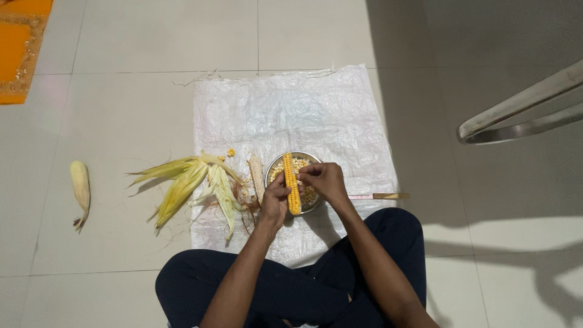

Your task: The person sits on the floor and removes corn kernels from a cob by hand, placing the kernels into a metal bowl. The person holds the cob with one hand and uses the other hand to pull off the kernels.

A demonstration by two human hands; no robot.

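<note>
While both hands work over the steel bowl (276, 165), the left hand (274, 202) is clamped around the lower end of a yellow corn cob (291, 182), and the right hand (325, 180) has its fingers closed together on the cob's upper side, thumb against the kernels. Cob lies lengthwise across the bowl, which holds loose kernels (pale yellow, count not resolvable). Just left of the bowl: a stripped bare cob (256, 176), touching or nearly touching the rim. Further left: pile of green-yellow husks (188, 182) with brownish silk, overlapping the sheet's left edge. A few stray kernels (231, 152) above the husks. Well apart on the floor at far left: one unhusked ear (80, 188). A knife (376, 196) with a wooden handle lies right of the bowl, partly hidden behind the right wrist. Bowl and debris sit on a white woven plastic sheet (303, 103), frayed at the top edge, spread on pale floor tiles (121, 109). Person sits cross-legged, dark trousers. Orange cloth (21, 42) at upper left corner; metal chair leg (516, 112) at upper right.
</note>
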